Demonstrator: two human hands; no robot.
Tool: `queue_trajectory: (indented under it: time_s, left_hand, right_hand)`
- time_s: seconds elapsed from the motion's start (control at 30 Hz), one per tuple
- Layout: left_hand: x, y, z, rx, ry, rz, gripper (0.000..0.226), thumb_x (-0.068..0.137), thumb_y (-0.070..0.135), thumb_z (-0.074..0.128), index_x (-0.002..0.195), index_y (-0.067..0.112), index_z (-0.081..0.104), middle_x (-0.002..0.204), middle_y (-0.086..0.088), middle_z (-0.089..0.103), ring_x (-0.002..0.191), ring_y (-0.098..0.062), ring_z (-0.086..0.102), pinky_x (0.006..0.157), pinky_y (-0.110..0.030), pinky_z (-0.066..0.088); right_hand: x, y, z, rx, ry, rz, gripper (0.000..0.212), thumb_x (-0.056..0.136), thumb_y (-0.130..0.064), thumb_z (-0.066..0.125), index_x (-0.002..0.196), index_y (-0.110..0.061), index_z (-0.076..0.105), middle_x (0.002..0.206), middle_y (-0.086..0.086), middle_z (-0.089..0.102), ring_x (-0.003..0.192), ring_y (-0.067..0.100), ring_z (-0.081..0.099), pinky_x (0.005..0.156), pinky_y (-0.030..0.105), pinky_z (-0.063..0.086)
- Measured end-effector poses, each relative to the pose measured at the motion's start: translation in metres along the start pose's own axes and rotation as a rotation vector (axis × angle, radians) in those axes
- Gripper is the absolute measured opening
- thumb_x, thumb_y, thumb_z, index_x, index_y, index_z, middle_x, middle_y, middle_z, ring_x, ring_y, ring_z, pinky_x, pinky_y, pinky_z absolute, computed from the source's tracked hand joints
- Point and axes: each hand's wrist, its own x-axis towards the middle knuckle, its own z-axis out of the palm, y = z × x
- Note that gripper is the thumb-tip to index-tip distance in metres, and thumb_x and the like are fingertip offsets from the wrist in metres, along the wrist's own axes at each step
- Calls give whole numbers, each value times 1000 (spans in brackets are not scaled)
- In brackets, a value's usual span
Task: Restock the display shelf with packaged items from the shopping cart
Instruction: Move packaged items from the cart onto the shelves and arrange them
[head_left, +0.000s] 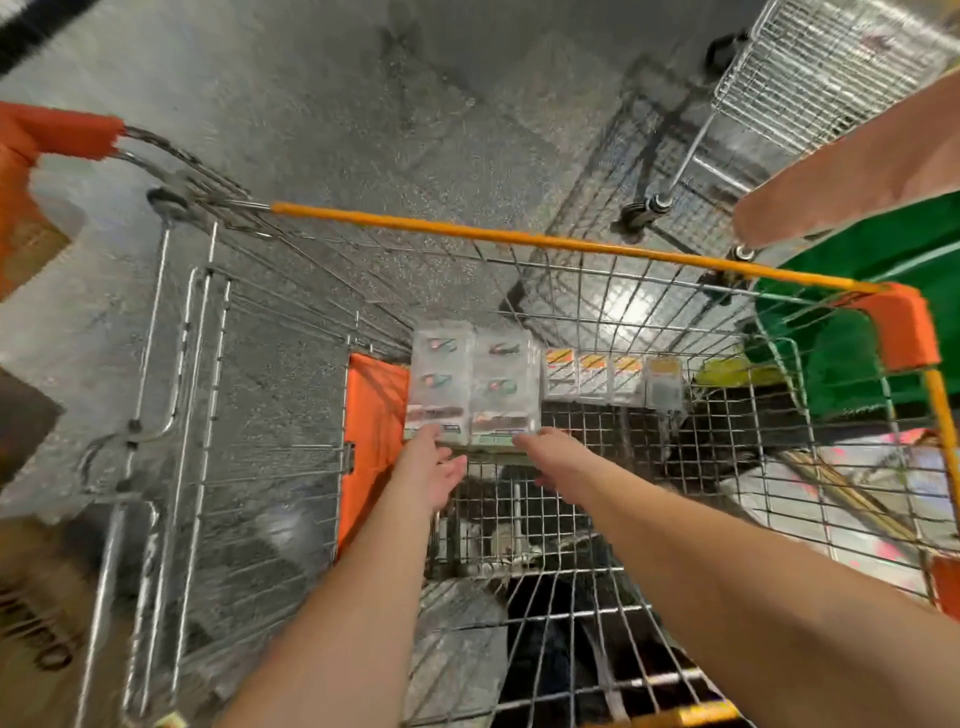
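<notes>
Wire mesh fills most of the frame: the shopping cart (519, 519) seen from above, its orange top rail (519, 240) crossing the upper middle; motion blur smears the left side, so the cardboard boxes (36, 597) at the lower left edge are cut off and unreadable. Clear blister packs (470, 382) stand in two stacks at the middle of the frame against the cart's far wall; a row of smaller yellow-labelled packs (610, 376) stands just right of them (their print is too blurred to read). Both bare arms reach in from the bottom edge; the left hand (434, 467) touches the lower left corner of the clear packs, fingers extended; the right hand (553, 457) touches the lower right corner, fingers spread and gripping nothing. An orange panel (371, 431) lies left of the packs; open mesh floor lies right of the hands. A second wire cart (810, 78) is cut off at upper right; a blurred fingertip (852, 176) intrudes below it; a green bin (883, 322) sits beyond the cart's right corner.
</notes>
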Motion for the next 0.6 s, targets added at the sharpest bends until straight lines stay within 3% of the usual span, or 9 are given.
queue_trajectory:
  time_s: [0.03, 0.1, 0.17, 0.27, 0.33, 0.37, 0.43, 0.47, 0.6]
  left_hand:
    - [4, 1, -1, -36, -14, -12, 58, 102, 26, 46, 153, 12, 23, 154, -22, 28, 130, -38, 45, 108, -43, 42]
    - [10, 4, -3, -139, -29, -37, 67, 100, 29, 51, 155, 11, 16, 157, -22, 20, 137, -39, 37, 112, -45, 36]
    - [15, 5, -4, -258, -49, -60, 73, 99, 31, 53, 155, 8, 13, 158, -23, 17, 141, -39, 31, 114, -45, 31]
    - [16, 8, -6, -366, -59, -65, 77, 97, 36, 53, 155, 8, 10, 158, -22, 20, 141, -37, 32, 116, -44, 28]
    - [14, 9, -6, -368, -31, -44, 74, 95, 40, 55, 154, 12, 19, 152, -21, 33, 130, -33, 45, 107, -39, 38]
    - [11, 11, -5, -360, -14, -29, 69, 94, 43, 57, 150, 12, 31, 143, -19, 44, 116, -28, 53, 95, -33, 43]
    - [11, 14, -4, -365, 23, -5, 54, 91, 46, 60, 134, 14, 53, 117, -9, 58, 84, -17, 50, 73, -24, 39]
    - [12, 16, -4, -379, 34, 12, 48, 91, 46, 60, 128, 15, 58, 108, -5, 59, 78, -14, 46, 68, -23, 37]
    - [5, 23, -2, -394, 43, 58, 39, 93, 35, 62, 127, 16, 56, 118, -7, 61, 99, -17, 56, 78, -26, 46]
  right_hand:
    - [6, -2, 5, 48, -1, 8, 38, 100, -30, 51, 133, -13, 46, 106, 2, 55, 107, 26, 56, 91, 39, 53]
    - [15, -8, 14, 116, -12, 25, 34, 100, -27, 51, 129, -11, 49, 114, 2, 54, 107, 24, 52, 102, 42, 46]
    - [24, -11, 21, 181, 2, 55, 40, 97, -31, 54, 129, -7, 52, 123, 7, 55, 101, 22, 51, 97, 40, 49]
    - [29, -17, 28, 220, 36, 77, 49, 95, -35, 57, 134, -6, 49, 126, 11, 54, 98, 21, 51, 74, 30, 45]
    - [31, -19, 27, 218, 54, 83, 49, 95, -35, 57, 134, -7, 51, 128, 13, 55, 83, 17, 51, 67, 27, 44]
    - [33, -20, 26, 199, 53, 95, 48, 95, -37, 56, 133, -7, 51, 130, 13, 55, 82, 17, 52, 73, 28, 48]
    - [36, -21, 25, 179, 51, 121, 56, 95, -42, 57, 138, -7, 46, 141, 14, 48, 109, 28, 55, 95, 40, 47]
    - [37, -22, 25, 166, 41, 125, 61, 94, -42, 59, 141, -7, 43, 145, 15, 45, 120, 32, 51, 98, 44, 45]
    - [46, -21, 25, 103, 108, 120, 71, 82, -46, 71, 135, -3, 48, 123, 12, 56, 91, 23, 57, 66, 32, 52]
